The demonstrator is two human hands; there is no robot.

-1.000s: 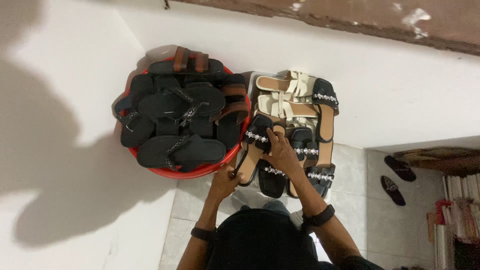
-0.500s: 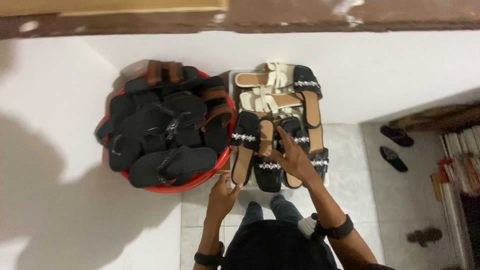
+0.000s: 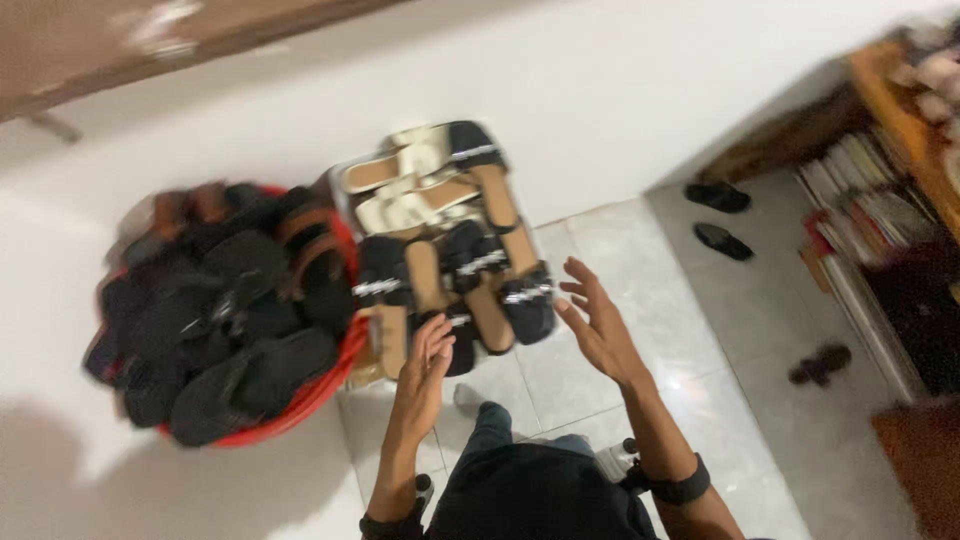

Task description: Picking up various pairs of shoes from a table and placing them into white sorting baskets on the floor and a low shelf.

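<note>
your left hand (image 3: 425,372) is open and holds nothing, fingertips just short of the stacked sandals (image 3: 450,260) ahead of it. your right hand (image 3: 597,322) is spread wide and empty, just right of that stack. the red basket (image 3: 330,385) of dark sandals sits left of your left hand.

The floor tiles (image 3: 640,300) look like pale, polished stone, glossy enough to catch light, while the wall (image 3: 620,90) behind is a matt white, smooth painted surface. The red basin (image 3: 330,385) reads as smooth plastic, filled with matt black sandals (image 3: 230,320) of rubbery or leather-like make. The stacked sandals (image 3: 450,250) show tan, smooth insoles and black straps with small glinting studs; the picture is blurred.
</note>
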